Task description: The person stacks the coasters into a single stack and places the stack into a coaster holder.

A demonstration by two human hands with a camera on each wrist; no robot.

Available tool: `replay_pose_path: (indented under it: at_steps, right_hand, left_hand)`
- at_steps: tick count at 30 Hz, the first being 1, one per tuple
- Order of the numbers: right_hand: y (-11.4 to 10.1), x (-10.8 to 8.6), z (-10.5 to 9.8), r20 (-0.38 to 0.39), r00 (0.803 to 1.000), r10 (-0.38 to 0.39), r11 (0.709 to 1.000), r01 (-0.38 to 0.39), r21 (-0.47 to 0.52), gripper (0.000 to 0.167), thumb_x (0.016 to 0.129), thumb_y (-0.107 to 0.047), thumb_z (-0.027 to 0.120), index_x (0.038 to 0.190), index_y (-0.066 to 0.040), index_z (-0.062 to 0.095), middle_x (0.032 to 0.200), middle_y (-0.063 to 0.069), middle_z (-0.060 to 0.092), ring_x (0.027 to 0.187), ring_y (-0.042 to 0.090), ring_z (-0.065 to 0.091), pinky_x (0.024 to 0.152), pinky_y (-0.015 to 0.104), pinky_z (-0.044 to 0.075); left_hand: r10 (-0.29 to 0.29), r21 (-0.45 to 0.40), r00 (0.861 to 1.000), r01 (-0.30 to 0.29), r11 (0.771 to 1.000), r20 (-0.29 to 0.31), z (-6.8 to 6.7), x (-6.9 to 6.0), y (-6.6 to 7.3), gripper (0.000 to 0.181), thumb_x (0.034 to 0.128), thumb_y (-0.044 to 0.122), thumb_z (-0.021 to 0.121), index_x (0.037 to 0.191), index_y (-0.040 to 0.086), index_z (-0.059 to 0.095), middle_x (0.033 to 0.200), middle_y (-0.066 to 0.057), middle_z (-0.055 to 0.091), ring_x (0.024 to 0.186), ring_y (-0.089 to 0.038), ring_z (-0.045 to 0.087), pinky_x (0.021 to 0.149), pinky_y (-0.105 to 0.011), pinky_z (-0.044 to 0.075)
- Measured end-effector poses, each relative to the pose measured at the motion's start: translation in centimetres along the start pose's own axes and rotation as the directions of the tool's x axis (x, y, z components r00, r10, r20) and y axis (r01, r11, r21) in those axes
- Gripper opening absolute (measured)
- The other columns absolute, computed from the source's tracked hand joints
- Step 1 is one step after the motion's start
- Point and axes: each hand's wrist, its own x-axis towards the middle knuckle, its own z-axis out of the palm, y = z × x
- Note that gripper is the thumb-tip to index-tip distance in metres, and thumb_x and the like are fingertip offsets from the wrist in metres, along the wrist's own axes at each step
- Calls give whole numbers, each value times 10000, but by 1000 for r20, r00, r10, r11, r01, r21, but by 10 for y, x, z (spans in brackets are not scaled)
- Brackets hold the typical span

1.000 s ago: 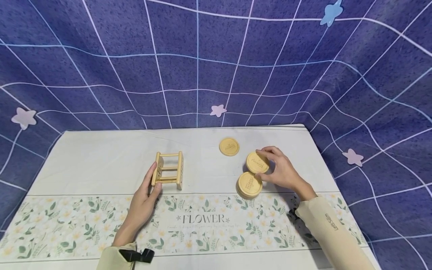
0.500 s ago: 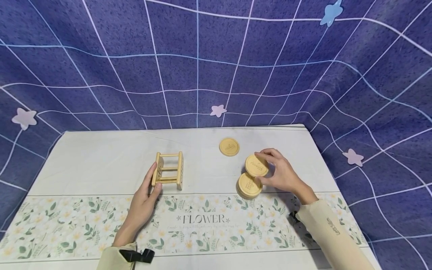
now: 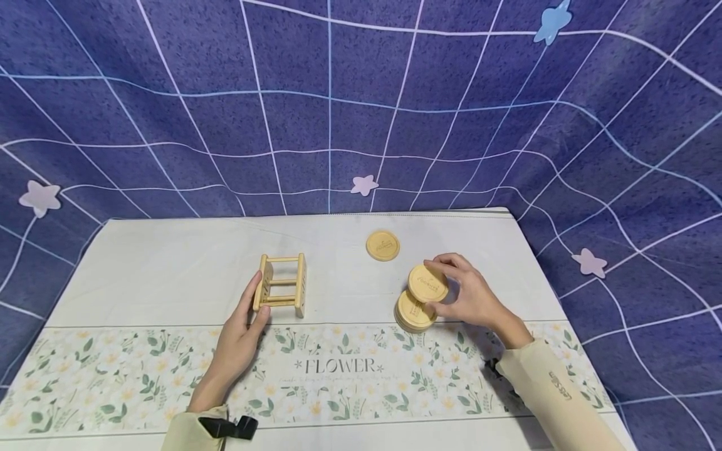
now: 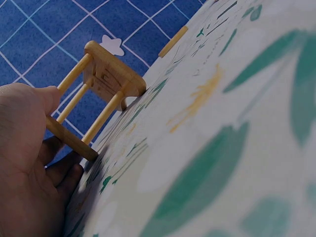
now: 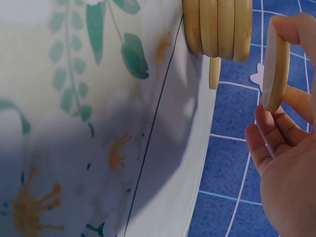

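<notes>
A small wooden coaster rack (image 3: pixel 281 283), with two end plates joined by rods, stands on the left half of the table. My left hand (image 3: pixel 239 341) grips its near left end plate between thumb and fingers; the left wrist view shows the rack (image 4: pixel 114 74) upright on the cloth. My right hand (image 3: pixel 472 294) pinches a round bamboo coaster (image 3: pixel 428 284) by its edge. In the right wrist view that coaster (image 5: pixel 276 64) is held apart from a stack of several coasters (image 5: pixel 217 29). In the head view the stack (image 3: pixel 414 311) lies partly hidden under the held coaster.
A single coaster (image 3: pixel 383 245) lies flat farther back, between the rack and the stack. A white cloth with a floral band (image 3: pixel 338 391) covers the table. A blue gridded curtain (image 3: pixel 316 125) hangs behind the table and along its right side.
My right hand has drawn the coaster slightly toward me and to the left, so it covers more of the stack. The left hand and the rack have not moved.
</notes>
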Motion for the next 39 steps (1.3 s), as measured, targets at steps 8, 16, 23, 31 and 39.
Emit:
replay_pose_path:
  at_steps: [8,16,23,31,39]
  right_hand:
    - [-4,-2,1,10,1000,3,1000,-3,3,790,770,-165,998,1487,-25,698,1437,128,625,1312,321,620,1127,494,527]
    - [-8,-4,3,33,999,4,1000,-4,11,785,787,-208,1006,1489,-37,701,1426,124,625,1310,327,626,1114,585,538]
    - [-9,-9,5,48,999,1,1000,-2,8,803,781,-237,1020,1494,-51,701,1423,113,626,1305,322,630,1108,586,543]
    - [-9,-13,8,46,998,-40,999,40,5,797,769,-175,1019,1483,-26,701,1426,127,627,1302,326,631,1098,554,546]
    - [-9,-16,11,49,997,-55,998,54,21,797,767,-175,1017,1486,-35,701,1423,116,633,1308,318,625,1150,401,526]
  left_hand:
    - [-8,2,1000,8,1000,0,0,0,-1,707,1195,310,525,1790,418,160,1854,-62,187,1687,-465,182,1307,-773,178]
    - [-16,10,1000,16,1000,5,0,-1,-2,707,1196,322,517,1794,409,149,1856,-70,179,1685,-480,177,1301,-784,172]
    - [-8,14,1000,8,1000,1,0,-1,-2,706,1196,312,521,1784,442,153,1855,-67,185,1686,-470,183,1301,-781,181]
    - [-1,10,1000,1,1000,-3,0,-1,-1,707,1197,299,525,1780,457,157,1854,-69,185,1685,-470,183,1300,-782,183]
    - [1,9,1000,-1,1000,-5,1,0,0,705,1197,290,527,1782,444,165,1853,-69,189,1688,-459,183,1308,-769,184]
